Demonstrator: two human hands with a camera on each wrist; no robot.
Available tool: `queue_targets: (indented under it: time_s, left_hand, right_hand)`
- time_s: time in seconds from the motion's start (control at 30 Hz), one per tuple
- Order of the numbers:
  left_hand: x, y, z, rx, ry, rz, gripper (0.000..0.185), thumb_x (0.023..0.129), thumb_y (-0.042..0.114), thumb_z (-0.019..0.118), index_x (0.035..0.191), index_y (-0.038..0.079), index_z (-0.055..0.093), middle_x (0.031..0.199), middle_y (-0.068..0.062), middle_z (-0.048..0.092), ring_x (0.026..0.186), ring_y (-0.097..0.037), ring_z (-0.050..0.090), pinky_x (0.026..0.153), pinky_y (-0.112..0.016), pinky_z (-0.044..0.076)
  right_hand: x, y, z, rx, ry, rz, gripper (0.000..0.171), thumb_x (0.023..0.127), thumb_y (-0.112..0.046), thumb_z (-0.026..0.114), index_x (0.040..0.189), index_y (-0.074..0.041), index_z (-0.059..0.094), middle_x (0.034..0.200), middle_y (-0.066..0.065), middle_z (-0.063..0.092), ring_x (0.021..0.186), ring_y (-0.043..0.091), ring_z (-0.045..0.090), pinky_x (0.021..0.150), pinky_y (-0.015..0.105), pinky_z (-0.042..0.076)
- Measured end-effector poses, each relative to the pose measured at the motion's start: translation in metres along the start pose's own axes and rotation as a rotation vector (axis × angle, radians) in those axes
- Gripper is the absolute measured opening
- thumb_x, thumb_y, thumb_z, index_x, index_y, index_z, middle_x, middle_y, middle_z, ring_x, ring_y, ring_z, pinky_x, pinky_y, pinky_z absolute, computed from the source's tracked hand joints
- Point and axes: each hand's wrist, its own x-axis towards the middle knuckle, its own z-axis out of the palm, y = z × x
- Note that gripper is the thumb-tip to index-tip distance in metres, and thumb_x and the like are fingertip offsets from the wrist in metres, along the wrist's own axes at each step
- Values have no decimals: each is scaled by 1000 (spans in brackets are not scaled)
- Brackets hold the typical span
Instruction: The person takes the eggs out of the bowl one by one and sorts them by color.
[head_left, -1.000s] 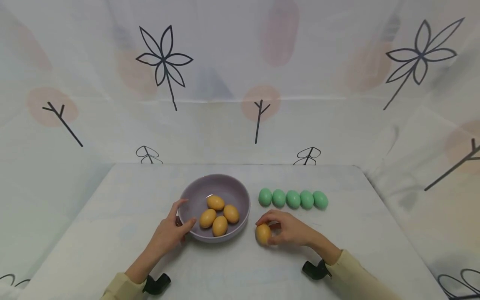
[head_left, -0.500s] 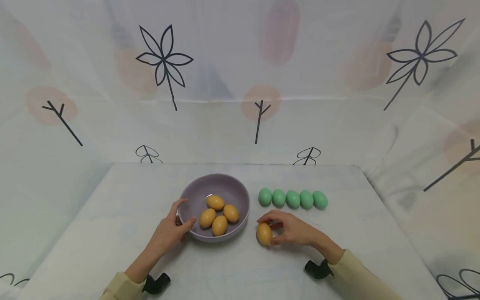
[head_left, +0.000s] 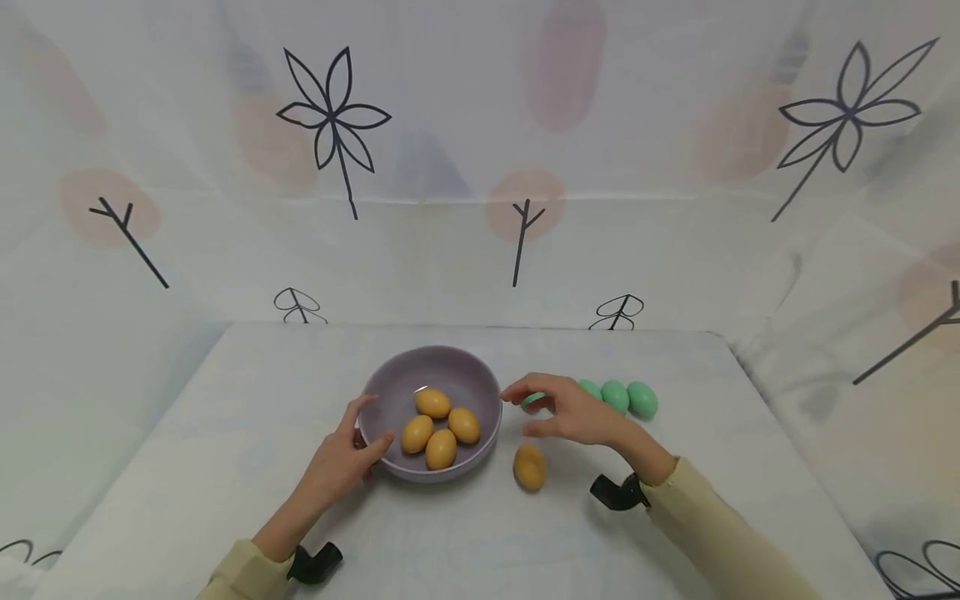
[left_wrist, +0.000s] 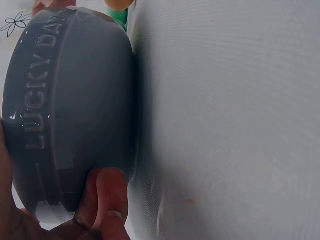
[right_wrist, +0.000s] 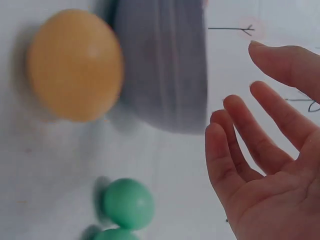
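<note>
White table [head_left: 225,467], bowl [head_left: 480,392], yellow egg [head_left: 528,467].

The right hand [head_left: 573,410] has let go of the yellow egg [head_left: 528,467] and lifted away toward the bowl [head_left: 397,392], fingers spread, now seemingly covering part of the green eggs [head_left: 628,397].

The right hand [head_left: 573,410] covers part of the row of green eggs [head_left: 628,398], so some eggs behind its fingers cannot be counted. In the right wrist view the bowl [right_wrist: 162,65] is blurry and cut off at the top edge. In the left wrist view the left hand [left_wrist: 102,207] is cut off at the bottom, past its thumb.
</note>
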Motion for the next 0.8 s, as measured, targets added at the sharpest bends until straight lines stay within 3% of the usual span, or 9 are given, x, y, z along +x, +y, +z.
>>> queue_targets:
  time_s: [0.13,0.33,0.63,0.8]
  left_hand:
    - [0,1,0,3,2,-10,66,94,38,69,148,26,33,70,-4,58,56,-18,54,53,-32,43]
    - [0,0,0,2,-2,-7,67,94,39,69,148,26,33,69,-4,58,55,-18,54,53,-32,43]
    - [0,0,1,1,-7,-13,67,94,41,68,149,27,32,71,-5,58,56,-18,54,54,-32,44]
    - [-1,1,0,3,-10,-13,67,94,42,68,149,27,32,71,-5,59,57,-18,54,54,-32,44]
  right_hand:
    - [27,-10,-1,9,-20,9,39,90,-7,73,127,-4,62,125,17,62,115,32,58,95,43,49]
    - [68,-20,1,-9,-110,37,37,92,-7,69,129,-5,62,127,16,62,117,26,59,97,38,47]
    - [122,-17,14,-48,-283,110,41,94,-15,67,133,-3,60,128,12,64,115,17,60,98,31,44]
    - [141,-16,20,-40,-326,161,41,95,-18,66,134,-5,61,127,10,65,114,11,59,100,32,42]
